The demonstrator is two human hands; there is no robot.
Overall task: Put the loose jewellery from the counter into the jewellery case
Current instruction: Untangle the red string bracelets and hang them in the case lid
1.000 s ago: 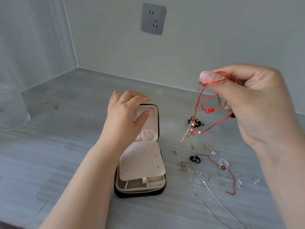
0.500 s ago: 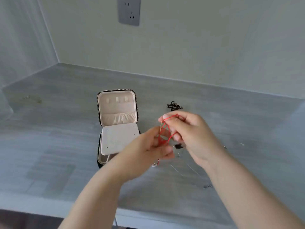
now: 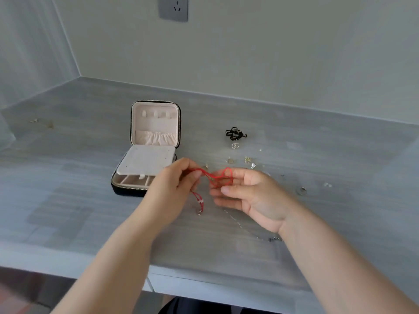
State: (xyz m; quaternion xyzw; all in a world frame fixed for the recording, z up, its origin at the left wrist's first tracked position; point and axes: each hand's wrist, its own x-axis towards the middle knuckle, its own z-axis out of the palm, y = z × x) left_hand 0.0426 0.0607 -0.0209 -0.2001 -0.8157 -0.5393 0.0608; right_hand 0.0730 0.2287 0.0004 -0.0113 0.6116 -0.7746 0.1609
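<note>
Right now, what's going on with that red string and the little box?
A person is holding a red string bracelet in both hands just above the counter. The left hand pinches one end and the right hand holds the loop. The jewellery case sits open beside the left hand, lid up. A black cord and several small shiny pieces lie on the counter, not yet put away.

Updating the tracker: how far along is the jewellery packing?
Done: jewellery case open, nothing visibly stowed in it. In hand: left hand and right hand both hold the red cord. To do: black cord, small gold pieces and thin chain lie loose on the counter.
</note>
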